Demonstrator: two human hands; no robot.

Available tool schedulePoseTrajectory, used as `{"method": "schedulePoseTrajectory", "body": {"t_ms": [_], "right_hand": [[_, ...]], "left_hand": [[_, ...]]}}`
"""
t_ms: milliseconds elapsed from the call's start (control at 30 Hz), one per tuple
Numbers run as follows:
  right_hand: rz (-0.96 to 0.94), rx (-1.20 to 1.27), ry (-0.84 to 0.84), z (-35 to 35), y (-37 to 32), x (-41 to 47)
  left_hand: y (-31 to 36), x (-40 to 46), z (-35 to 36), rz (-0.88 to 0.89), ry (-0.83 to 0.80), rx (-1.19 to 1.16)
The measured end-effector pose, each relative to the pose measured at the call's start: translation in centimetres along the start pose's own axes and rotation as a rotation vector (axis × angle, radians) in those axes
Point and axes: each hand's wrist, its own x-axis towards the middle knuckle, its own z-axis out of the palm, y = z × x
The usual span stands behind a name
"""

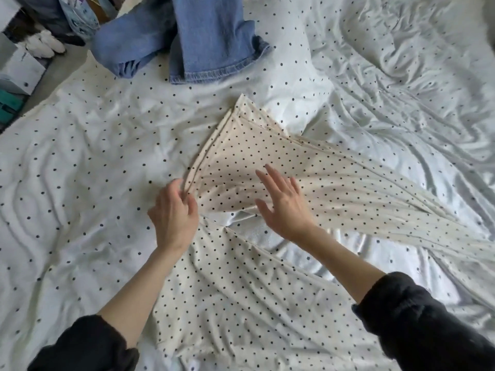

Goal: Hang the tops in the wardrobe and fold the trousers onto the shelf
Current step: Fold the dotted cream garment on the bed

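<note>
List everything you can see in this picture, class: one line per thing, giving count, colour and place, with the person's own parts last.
Dotted trousers: one, cream with black dots, spread across the middle of the bed.
Jeans: one pair, blue, top centre on the bed.
Bed cover: one, white with black dots, under everything.
Boxes: a few, white and teal, on the floor at far left.
Sleeves: two, black, bottom corners.
Hands: left hand pinches the trousers' edge; right hand open, fingers spread over the fabric.
</note>
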Motion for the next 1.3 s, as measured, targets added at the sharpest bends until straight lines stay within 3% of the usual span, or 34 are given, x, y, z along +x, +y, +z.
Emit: {"method": "schedulePoseTrajectory", "body": {"t_ms": [100,267,633,767,867,1100,1200,1300], "right_hand": [[0.063,0.024,0.083,1.4,0.3,-5.0],[0.218,-0.025,0.141,3.4,1.2,-13.1],[0.762,-0.018,0.319,4.0,10.0,-34.5],[0.935,-0.041,0.314,4.1,15.5,-40.9],[0.950,-0.104,0.293,3.3,19.9,-44.0],[0.870,-0.290,0.115,0.8,30.5,-47.6],[0.823,-0.329,0.077,0.8,33.3,-47.9],[0.752,-0.339,0.241,1.4,34.6,-48.5]], "left_hand": [[0.3,-4.3,0.0,0.188,-0.011,0.028],[1.4,-12.1,0.8,0.527,-0.183,-0.010],[6.7,-27.8,5.8,0.848,-0.589,0.056],[8.5,-31.7,9.2,0.966,-0.658,0.136],[9.9,-33.4,11.5,1.093,-0.623,0.355],[14.5,-36.8,15.9,0.957,-0.569,0.797],[15.5,-37.3,16.5,0.927,-0.493,0.760],[15.7,-37.7,16.3,0.933,-0.467,0.649]]}}
